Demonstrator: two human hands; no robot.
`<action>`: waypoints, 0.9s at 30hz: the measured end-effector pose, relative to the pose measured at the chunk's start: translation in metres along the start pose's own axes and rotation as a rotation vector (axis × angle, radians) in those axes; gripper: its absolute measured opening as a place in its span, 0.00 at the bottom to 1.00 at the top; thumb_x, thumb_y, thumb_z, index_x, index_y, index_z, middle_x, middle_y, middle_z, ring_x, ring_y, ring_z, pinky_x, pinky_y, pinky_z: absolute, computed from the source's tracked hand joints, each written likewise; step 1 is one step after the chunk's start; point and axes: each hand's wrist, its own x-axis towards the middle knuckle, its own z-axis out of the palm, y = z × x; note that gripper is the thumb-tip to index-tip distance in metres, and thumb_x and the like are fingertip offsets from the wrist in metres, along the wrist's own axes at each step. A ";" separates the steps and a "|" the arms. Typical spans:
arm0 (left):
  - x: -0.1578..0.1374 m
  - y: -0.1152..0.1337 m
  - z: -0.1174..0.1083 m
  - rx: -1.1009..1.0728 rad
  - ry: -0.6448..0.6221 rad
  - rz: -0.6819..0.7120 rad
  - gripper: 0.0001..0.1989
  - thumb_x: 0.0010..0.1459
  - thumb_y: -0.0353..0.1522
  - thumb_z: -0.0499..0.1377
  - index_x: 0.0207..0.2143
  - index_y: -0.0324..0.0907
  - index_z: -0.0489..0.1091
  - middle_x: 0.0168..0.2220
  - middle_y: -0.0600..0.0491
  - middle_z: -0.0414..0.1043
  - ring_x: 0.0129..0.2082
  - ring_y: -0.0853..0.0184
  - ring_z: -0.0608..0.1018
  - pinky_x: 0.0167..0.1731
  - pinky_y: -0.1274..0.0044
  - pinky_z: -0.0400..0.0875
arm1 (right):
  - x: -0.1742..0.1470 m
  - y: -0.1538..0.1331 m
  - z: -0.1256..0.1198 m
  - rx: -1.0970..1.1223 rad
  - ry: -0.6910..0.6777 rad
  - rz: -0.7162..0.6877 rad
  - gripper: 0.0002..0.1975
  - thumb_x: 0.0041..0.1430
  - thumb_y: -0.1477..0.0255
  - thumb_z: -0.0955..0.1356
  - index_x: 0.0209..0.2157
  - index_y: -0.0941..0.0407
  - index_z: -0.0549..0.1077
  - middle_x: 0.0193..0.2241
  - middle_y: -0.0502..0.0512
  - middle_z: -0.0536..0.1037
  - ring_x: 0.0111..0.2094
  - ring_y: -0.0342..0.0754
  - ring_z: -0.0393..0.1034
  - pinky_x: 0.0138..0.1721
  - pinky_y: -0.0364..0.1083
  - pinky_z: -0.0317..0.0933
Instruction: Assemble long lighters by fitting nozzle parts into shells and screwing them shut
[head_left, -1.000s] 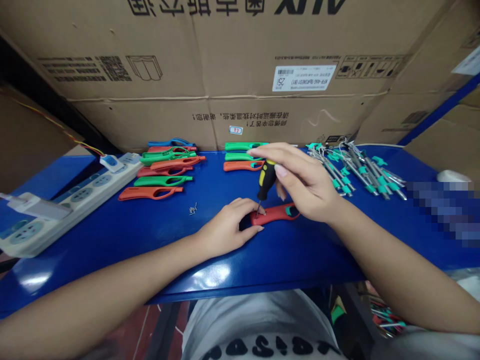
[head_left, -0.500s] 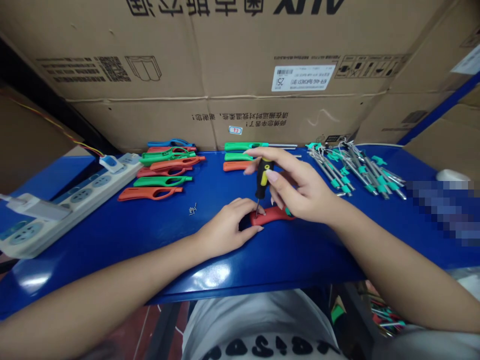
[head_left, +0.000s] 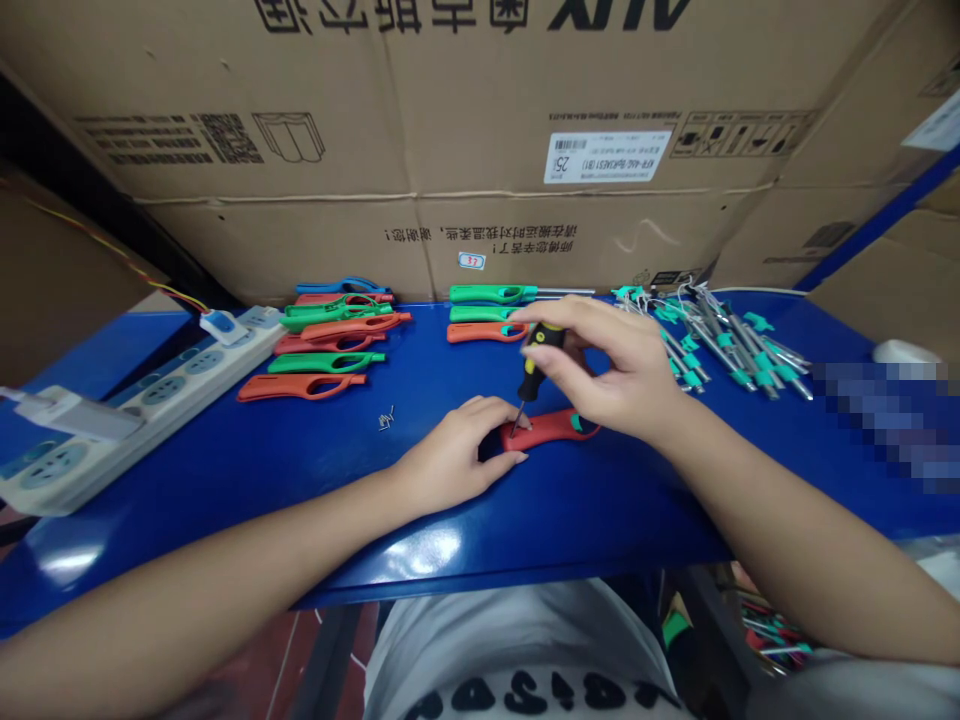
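Note:
A red lighter (head_left: 551,428) with a green trigger lies on the blue table, its butt end between the thumb and fingers of my left hand (head_left: 461,450). My right hand (head_left: 619,375) grips a black-and-yellow screwdriver (head_left: 534,370), which leans to the right. Its tip meets the lighter's butt end; whether a screw is under it I cannot make out. My right hand partly covers the lighter's far end. Left of my left hand lies a small pile of screws (head_left: 385,418).
At the left lie several coloured handle shells (head_left: 304,387), beside a white power strip (head_left: 161,390). Assembled lighters (head_left: 487,294) rest at the back middle. Metal lighter tubes with green parts (head_left: 724,345) are heaped at the right. A cardboard box (head_left: 465,100) stands behind.
My right hand has shifted a little right and turned, tilting the screwdriver handle further to the right. Its tip stays at the same spot. My left hand and the lighter have hardly moved.

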 end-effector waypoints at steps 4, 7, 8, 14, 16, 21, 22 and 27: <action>0.000 0.000 0.001 0.012 0.014 -0.003 0.11 0.60 0.30 0.65 0.45 0.42 0.70 0.45 0.49 0.77 0.46 0.60 0.78 0.50 0.67 0.72 | 0.000 0.000 -0.001 -0.144 0.047 -0.127 0.13 0.66 0.61 0.67 0.45 0.54 0.78 0.35 0.56 0.82 0.36 0.49 0.76 0.38 0.48 0.72; 0.000 0.001 0.000 0.004 -0.001 -0.001 0.10 0.60 0.29 0.64 0.44 0.42 0.70 0.44 0.50 0.77 0.45 0.61 0.78 0.50 0.67 0.71 | 0.001 -0.002 0.001 0.023 -0.057 -0.057 0.19 0.73 0.68 0.57 0.58 0.55 0.70 0.48 0.59 0.80 0.46 0.49 0.76 0.45 0.49 0.71; 0.001 0.001 0.000 0.002 -0.006 -0.002 0.10 0.60 0.29 0.64 0.44 0.42 0.70 0.44 0.50 0.77 0.45 0.61 0.78 0.50 0.67 0.71 | 0.001 -0.003 0.002 0.085 -0.085 -0.014 0.20 0.74 0.69 0.56 0.60 0.55 0.68 0.50 0.59 0.79 0.46 0.48 0.76 0.45 0.48 0.71; 0.000 0.000 0.000 0.002 -0.004 -0.001 0.11 0.60 0.30 0.64 0.45 0.42 0.70 0.46 0.49 0.77 0.46 0.61 0.77 0.50 0.67 0.71 | 0.000 0.005 0.004 -0.054 0.089 -0.070 0.12 0.63 0.62 0.70 0.42 0.55 0.77 0.35 0.56 0.82 0.33 0.47 0.76 0.38 0.47 0.71; 0.000 0.000 0.000 -0.001 -0.003 -0.001 0.11 0.61 0.30 0.64 0.45 0.42 0.70 0.46 0.49 0.77 0.47 0.60 0.77 0.50 0.66 0.71 | -0.001 0.006 0.005 -0.067 0.095 -0.097 0.12 0.66 0.62 0.68 0.43 0.55 0.77 0.36 0.57 0.82 0.37 0.50 0.77 0.40 0.48 0.71; 0.000 -0.002 0.000 -0.009 -0.002 0.006 0.10 0.61 0.29 0.64 0.44 0.42 0.69 0.45 0.49 0.77 0.46 0.60 0.77 0.50 0.66 0.72 | -0.004 0.003 0.014 0.250 0.003 0.150 0.18 0.74 0.67 0.56 0.59 0.54 0.68 0.49 0.59 0.80 0.35 0.45 0.77 0.32 0.45 0.72; 0.000 -0.002 0.000 -0.008 -0.003 0.004 0.10 0.61 0.29 0.64 0.44 0.42 0.69 0.45 0.49 0.77 0.46 0.60 0.77 0.50 0.66 0.72 | -0.004 0.003 0.015 0.256 0.021 0.176 0.17 0.73 0.66 0.59 0.57 0.54 0.69 0.47 0.58 0.80 0.33 0.44 0.77 0.30 0.44 0.72; -0.001 0.000 0.002 -0.006 0.007 -0.010 0.10 0.61 0.30 0.64 0.45 0.43 0.70 0.45 0.49 0.77 0.46 0.60 0.77 0.50 0.65 0.71 | -0.005 0.007 0.012 -0.024 0.162 -0.025 0.13 0.62 0.60 0.72 0.38 0.55 0.75 0.34 0.55 0.81 0.33 0.48 0.77 0.37 0.47 0.73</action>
